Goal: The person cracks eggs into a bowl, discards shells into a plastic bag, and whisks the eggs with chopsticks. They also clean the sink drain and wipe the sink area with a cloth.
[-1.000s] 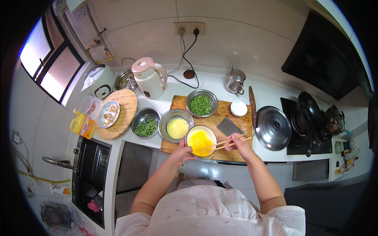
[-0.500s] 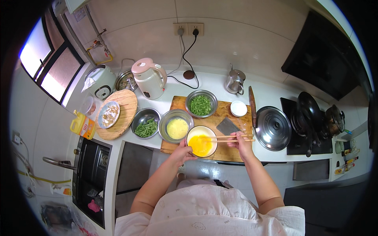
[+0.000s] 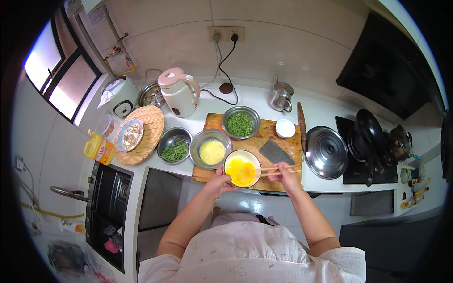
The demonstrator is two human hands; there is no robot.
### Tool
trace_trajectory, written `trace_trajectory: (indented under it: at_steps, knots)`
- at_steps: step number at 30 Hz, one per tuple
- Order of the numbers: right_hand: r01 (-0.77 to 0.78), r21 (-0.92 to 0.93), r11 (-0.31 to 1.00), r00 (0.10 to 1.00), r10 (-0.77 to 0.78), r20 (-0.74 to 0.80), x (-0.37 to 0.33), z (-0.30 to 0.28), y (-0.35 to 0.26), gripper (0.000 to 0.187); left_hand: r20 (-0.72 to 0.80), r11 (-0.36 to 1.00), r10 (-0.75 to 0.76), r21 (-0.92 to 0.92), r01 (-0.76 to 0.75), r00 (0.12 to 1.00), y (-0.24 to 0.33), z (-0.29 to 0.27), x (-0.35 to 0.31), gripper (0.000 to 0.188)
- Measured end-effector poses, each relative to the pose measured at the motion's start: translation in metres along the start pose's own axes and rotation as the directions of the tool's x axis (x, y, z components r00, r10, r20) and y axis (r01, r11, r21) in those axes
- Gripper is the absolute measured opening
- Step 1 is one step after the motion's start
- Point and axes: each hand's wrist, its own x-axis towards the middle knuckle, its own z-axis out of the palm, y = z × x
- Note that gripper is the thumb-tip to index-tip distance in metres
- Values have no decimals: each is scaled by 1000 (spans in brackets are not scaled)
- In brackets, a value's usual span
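Observation:
A cream bowl [image 3: 256, 161] of yellow beaten egg [image 3: 241, 171] is at the front of the wooden cutting board [image 3: 215, 123]. My left hand [image 3: 220, 182] grips its left rim. A pair of chopsticks [image 3: 271, 171] is held in my right hand [image 3: 286, 176], with the tips blurred in the egg. Just left of the bowl stands a steel bowl [image 3: 194, 155] of paler yellow liquid. Behind it, another metal bowl [image 3: 227, 112] holds chopped greens [image 3: 239, 124]. The dark blade of a cleaver [image 3: 275, 153] lies on the board behind my right hand; its handle is not plain to see.
Left of the board are a bowl of cut green beans [image 3: 174, 151], a round bamboo board [image 3: 154, 120] with a plate, and a yellow oil bottle [image 3: 98, 150]. A white dish [image 3: 285, 128], a pot lid [image 3: 325, 153] and a stove [image 3: 350, 174] are to the right. A kettle [image 3: 178, 96] stands behind.
My right hand has shifted slightly left and downward, bringing the chopsticks further into the bowl. More of the cleaver blade shows. My left hand stays on the bowl.

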Motion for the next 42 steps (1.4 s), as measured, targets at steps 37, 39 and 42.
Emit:
trace_trajectory:
  at_steps: [37,39,42]
  knots:
    - [1,-52,999,998,2,65,17,5,1,29,12,1000,-9,-23,9,1000,-5,-19,-5,71]
    - [-2,-37,999,998,5,61,14,7,7,30,18,1000,-15,-25,16,1000,-5,-20,-4,71]
    - [-148,55,987,981,140,136,5,10,-2,27,21,1000,-12,-24,12,1000,-7,-22,-2,71]
